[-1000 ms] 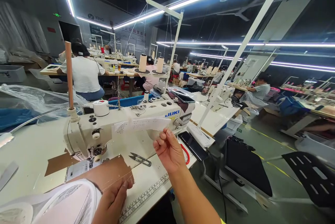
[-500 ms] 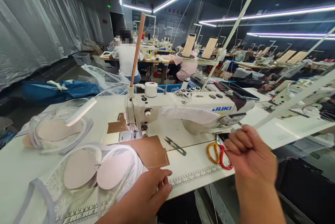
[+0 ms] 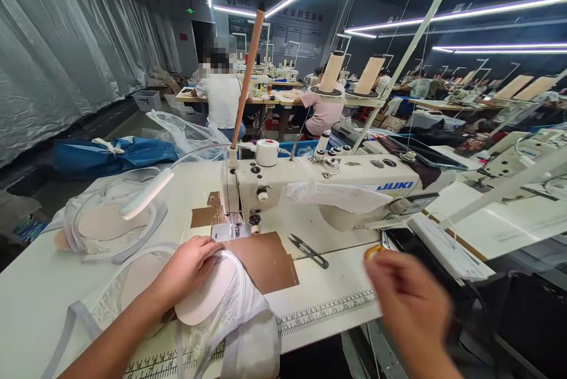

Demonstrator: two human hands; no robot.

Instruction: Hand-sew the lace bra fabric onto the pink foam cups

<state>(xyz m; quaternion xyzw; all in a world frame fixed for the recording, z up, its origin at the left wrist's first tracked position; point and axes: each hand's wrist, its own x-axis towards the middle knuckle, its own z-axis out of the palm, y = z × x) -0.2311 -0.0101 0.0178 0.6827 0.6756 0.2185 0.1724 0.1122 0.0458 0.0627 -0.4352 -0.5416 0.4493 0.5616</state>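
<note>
A white lace bra (image 3: 248, 323) with pale padded cups lies at the front left of the sewing table. My left hand (image 3: 188, 270) reaches across it with fingers closed on the upper edge between the cups, just in front of the needle area of the sewing machine (image 3: 310, 187). Over the table's front edge, to the right, is my right hand (image 3: 410, 302), smeared by motion with its fingers curled. Right behind it are scissors (image 3: 374, 251), their handles mostly covered by the hand. Thread snips (image 3: 310, 250) lie on the table between my hands.
A second bra (image 3: 110, 222) rests at the far left beneath a lamp (image 3: 146, 193). Brown card (image 3: 266, 261) lies by the needle plate, and a printed ruler (image 3: 328, 311) runs along the front edge. Thread cones (image 3: 331, 72) stand behind the machine. Co-workers sit at tables farther back.
My left hand has moved left and forward, from the bra's right side onto its middle. My right hand has come lower and slightly left, over the scissors' handles. The view has shifted somewhat.
</note>
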